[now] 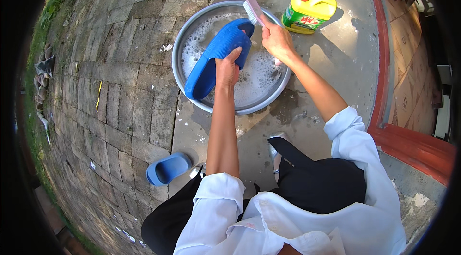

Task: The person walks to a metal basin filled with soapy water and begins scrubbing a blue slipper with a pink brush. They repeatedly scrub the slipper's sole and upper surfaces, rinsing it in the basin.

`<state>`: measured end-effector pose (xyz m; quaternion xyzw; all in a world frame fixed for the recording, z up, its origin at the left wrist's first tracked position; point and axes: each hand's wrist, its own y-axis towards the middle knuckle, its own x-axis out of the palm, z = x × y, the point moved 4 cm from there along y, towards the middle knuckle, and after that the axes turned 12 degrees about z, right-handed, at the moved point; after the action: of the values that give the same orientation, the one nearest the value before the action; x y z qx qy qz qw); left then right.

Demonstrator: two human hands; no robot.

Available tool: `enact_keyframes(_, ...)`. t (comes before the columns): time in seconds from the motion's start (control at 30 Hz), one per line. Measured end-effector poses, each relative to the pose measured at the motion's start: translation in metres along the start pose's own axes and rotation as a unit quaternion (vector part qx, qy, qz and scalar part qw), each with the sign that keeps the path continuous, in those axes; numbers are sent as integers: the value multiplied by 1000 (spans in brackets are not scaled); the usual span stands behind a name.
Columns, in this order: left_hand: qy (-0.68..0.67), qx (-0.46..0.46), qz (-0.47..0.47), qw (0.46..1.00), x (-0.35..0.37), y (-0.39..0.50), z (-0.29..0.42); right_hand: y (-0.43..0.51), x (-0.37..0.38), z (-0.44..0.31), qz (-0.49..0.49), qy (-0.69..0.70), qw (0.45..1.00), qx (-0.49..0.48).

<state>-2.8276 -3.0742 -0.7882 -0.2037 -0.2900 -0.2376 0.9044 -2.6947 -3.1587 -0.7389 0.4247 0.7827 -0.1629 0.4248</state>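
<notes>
A blue slide sandal (220, 44) is tilted over a round metal basin (175, 55), gripped by my left hand (228, 66) at its strap. My right hand (277, 40) holds a pink-handled scrubbing brush (254, 10), its white bristles at the sandal's toe end. Soapy water (257, 82) with foam and bubbles fills the basin below. Some of my left fingers are hidden inside the strap.
Beyond the basin to the right stands a yellow pump bottle of detergent (309, 12) with a red pump. A second blue slide sandal (168, 168) lies near my left foot. Stone pavers (122, 100) extend leftward; a red door sill (410, 150) bounds the right.
</notes>
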Motion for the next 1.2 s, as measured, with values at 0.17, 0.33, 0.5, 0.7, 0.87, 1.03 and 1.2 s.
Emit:
enact_keyframes(0.17,-278,-42,10,959,1,14,34,-29,24,26,-61,-11,998,18)
enact_keyframes(0.33,-418,-127,153,886,-32,51,18,-40,56,62,-118,93,982,111)
enact_keyframes(0.5,-464,-120,198,855,-88,50,2,-107,-11,-39,-19,188,979,-73)
enact_keyframes(0.7,-363,-113,128,916,-43,32,-5,-61,24,-48,13,-15,984,-179)
enact_keyframes(0.87,-397,-110,171,895,-61,37,1,-84,14,-58,-16,55,979,-196)
enact_keyframes(1.03,-360,-154,217,894,-61,44,1,-67,15,-48,35,22,982,-183)
enact_keyframes(1.2,-302,-211,250,895,-58,38,0,2,6,-27,74,188,970,-138)
